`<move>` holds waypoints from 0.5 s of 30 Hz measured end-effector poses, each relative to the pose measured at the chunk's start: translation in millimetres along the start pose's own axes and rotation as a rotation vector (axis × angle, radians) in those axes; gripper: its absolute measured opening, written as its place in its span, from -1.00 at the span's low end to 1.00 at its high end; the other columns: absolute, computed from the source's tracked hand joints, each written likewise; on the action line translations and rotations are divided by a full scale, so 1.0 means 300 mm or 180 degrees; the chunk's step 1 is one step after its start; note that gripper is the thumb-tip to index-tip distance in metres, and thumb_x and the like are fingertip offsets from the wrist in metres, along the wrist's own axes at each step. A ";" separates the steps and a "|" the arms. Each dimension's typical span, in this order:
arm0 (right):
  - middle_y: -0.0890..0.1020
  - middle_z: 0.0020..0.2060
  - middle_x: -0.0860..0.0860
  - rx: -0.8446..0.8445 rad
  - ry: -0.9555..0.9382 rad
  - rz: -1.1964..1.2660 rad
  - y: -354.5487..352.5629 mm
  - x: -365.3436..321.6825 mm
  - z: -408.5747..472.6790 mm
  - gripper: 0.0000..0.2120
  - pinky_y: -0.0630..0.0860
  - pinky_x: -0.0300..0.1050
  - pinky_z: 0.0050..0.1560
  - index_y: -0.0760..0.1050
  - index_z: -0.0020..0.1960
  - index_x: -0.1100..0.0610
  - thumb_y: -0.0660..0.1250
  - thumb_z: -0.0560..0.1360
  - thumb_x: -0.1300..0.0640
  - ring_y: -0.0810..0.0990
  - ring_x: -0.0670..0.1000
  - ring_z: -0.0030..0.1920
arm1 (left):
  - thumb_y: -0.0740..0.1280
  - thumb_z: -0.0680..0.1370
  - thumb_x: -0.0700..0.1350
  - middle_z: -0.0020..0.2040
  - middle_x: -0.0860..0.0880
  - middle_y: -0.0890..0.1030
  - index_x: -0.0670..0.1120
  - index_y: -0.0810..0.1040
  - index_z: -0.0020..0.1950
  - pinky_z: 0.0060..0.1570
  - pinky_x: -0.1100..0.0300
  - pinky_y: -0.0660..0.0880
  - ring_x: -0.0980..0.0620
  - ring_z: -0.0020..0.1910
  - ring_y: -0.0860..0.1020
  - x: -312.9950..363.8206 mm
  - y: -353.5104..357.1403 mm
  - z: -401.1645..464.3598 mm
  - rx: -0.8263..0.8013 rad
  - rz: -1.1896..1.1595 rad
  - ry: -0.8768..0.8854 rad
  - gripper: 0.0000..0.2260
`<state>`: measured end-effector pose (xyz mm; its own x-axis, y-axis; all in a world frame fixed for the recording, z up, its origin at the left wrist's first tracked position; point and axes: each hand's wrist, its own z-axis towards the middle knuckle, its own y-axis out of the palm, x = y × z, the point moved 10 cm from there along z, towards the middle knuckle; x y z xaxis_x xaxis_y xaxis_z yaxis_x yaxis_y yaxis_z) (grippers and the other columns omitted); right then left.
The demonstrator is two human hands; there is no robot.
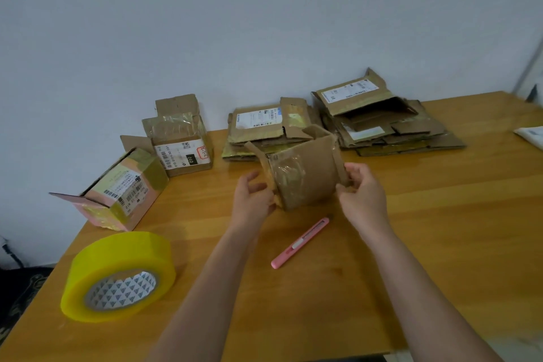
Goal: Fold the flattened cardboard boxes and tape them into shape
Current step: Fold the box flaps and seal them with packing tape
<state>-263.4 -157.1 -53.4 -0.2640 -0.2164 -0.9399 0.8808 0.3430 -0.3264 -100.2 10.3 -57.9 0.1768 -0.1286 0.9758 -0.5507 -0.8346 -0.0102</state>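
Note:
A small brown cardboard box (308,173), opened into a square tube with old clear tape on its front, stands in the middle of the wooden table (440,229). My left hand (254,195) grips its lower left corner flap. My right hand (363,188) pinches the flap at its right edge. Two stacks of flattened boxes lie behind it, one (261,129) at centre and a larger one (382,123) to the right. A big yellow tape roll (117,273) lies flat at the front left. A pink utility knife (299,244) lies between my forearms.
Two formed boxes sit at the back left: one (182,147) upright with its flaps up, one (117,194) tipped on its side near the table's left edge. A white packet (531,135) lies at the far right edge. A pale wall runs behind the table.

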 end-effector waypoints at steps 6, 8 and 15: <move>0.37 0.40 0.00 -0.0504 0.0110 -0.0269 0.035 0.036 -0.004 -0.39 0.42 0.08 0.35 0.17 0.54 -0.05 0.34 0.56 0.12 0.39 0.09 0.37 | 0.16 0.54 -0.47 0.16 0.01 0.49 0.18 0.38 0.40 -0.01 0.08 0.60 -0.04 0.16 0.54 0.024 0.046 -0.003 -0.0235 0.0027 -0.0005 -0.37; 0.26 0.49 -0.01 -0.0828 0.0224 -0.0372 0.073 0.054 -0.005 -0.35 0.28 0.09 0.45 0.10 0.58 -0.04 0.32 0.58 0.06 0.25 0.10 0.48 | 0.16 0.54 -0.45 0.21 -0.03 0.48 0.13 0.44 0.31 0.02 0.06 0.60 -0.04 0.16 0.54 0.026 0.027 0.001 -0.0136 0.0064 0.0036 -0.45; 0.24 0.50 -0.03 -0.0842 0.0055 0.0281 0.141 -0.017 -0.002 -0.44 0.33 0.18 0.38 0.08 0.51 -0.30 0.24 0.60 -0.12 0.22 0.09 0.49 | 0.22 0.57 -0.36 0.24 -0.02 0.42 0.14 0.32 0.45 0.06 0.01 0.59 -0.05 0.11 0.56 0.026 -0.060 -0.010 0.0263 0.0066 0.0144 -0.45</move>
<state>-225.1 -141.1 -62.4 -0.1996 -0.1602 -0.9667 0.7681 0.5870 -0.2558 -91.2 25.9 -49.3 0.1279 -0.1233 0.9841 -0.4843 -0.8736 -0.0465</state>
